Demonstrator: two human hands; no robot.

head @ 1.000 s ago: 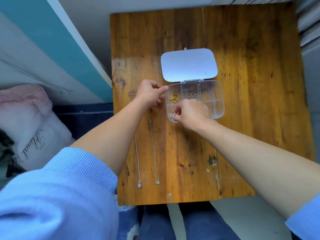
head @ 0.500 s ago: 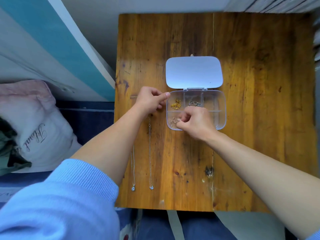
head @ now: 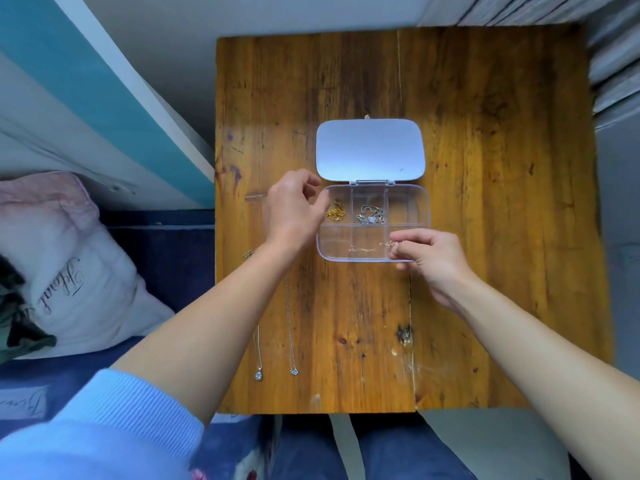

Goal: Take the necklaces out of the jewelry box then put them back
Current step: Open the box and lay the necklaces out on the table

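A clear jewelry box (head: pixel 425 209) lies with its lid (head: pixel 370 148) folded back on the wooden table (head: pixel 485 168). My right hand (head: pixel 429 261) pinches a thin pale necklace (head: pixel 367 250) that trails across the box's front compartments. My left hand (head: pixel 294 209) rests against the box's left edge, fingers curled, holding nothing that I can see. A gold necklace (head: pixel 335 213) and a silver one (head: pixel 372 214) lie in the back compartments. Two silver pendant necklaces (head: pixel 258 351) (head: pixel 291 327) lie stretched out on the table by my left forearm.
A small metal piece (head: pixel 248 253) sits at the table's left edge. A pink-and-white pillow (head: pixel 65 265) lies on the dark blue bedding to the left. A teal and white wall panel stands at the back left.
My right hand has moved from the box's front-left compartment to its front-right corner, drawing the pale necklace out with it. My left hand has shifted up against the box's left edge.
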